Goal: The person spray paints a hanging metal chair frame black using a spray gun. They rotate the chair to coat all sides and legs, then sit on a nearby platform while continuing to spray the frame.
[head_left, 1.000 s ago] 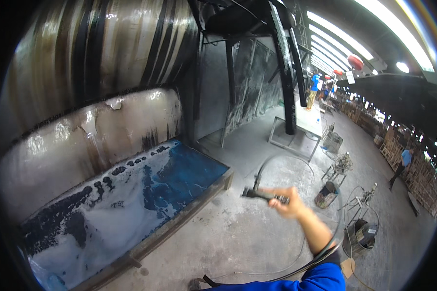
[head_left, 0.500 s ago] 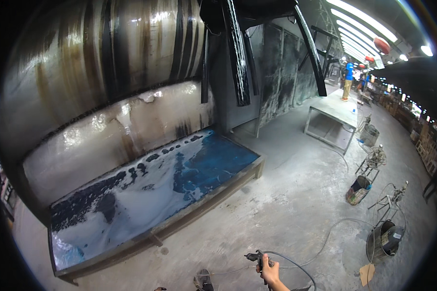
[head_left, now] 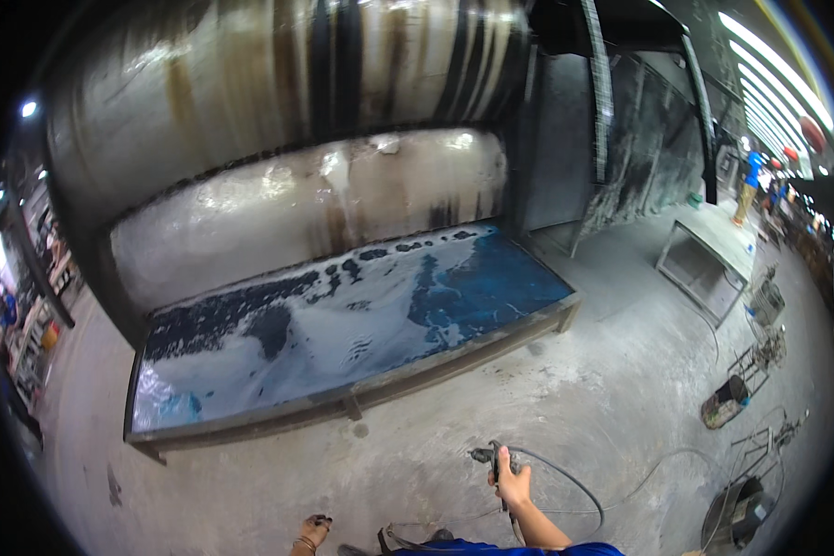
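Note:
My right hand (head_left: pixel 512 480) is closed around a dark spray gun (head_left: pixel 484 455), its nozzle facing left toward a long framed basin. A dark hose (head_left: pixel 570 471) loops from the gun to the right. My left hand (head_left: pixel 313 531), low in the picture, has dark-stained fingertips and seems to hold nothing; its fingers look loosely apart, though small. The basin (head_left: pixel 463 359) stands ahead, filled with blue liquid, white foam and dark patches. Behind it rises a wet, streaked metal panel (head_left: pixel 278 190).
Dark glossy strips (head_left: pixel 600 102) hang near the basin's right end. A metal-framed table (head_left: pixel 681 264) stands at the right, with a person in blue (head_left: pixel 752 176) beyond. Several buckets, including a dark pail (head_left: pixel 725 403), and stands line the right side. A thin hose crosses the floor.
The view has swung left, so the basin and table appear farther right. My left hand and blue clothing have come more into view. My right hand still holds the spray gun.

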Demonstrator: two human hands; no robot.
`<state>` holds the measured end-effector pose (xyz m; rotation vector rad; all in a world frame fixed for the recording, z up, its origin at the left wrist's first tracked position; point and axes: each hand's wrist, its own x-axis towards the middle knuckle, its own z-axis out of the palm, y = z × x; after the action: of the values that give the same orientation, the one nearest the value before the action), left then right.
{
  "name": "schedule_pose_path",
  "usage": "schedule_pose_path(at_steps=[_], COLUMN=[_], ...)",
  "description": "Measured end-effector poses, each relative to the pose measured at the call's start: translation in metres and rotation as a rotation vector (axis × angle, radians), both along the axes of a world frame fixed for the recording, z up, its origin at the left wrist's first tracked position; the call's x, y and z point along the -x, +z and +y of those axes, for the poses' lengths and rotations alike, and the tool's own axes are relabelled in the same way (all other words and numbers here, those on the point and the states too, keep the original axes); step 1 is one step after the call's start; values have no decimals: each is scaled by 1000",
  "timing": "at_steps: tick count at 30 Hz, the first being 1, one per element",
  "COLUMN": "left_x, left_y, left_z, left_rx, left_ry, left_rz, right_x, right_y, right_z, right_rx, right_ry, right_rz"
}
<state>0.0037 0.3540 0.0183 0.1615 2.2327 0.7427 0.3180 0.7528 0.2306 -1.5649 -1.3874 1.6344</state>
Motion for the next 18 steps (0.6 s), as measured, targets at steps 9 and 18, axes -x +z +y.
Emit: schedule_pose_path(at_steps=[9,18], left_x=[-65,-128], left_y=[-42,-60], left_z=[-252,-395], left_rx=[188,212], left_ry=[585,879], left_rz=[-378,-455], right_x=[197,302], right_y=[38,31], right_z=[-93,-232], right_rx=[-117,-64], right_ry=[212,459], right_rz=[163,135])
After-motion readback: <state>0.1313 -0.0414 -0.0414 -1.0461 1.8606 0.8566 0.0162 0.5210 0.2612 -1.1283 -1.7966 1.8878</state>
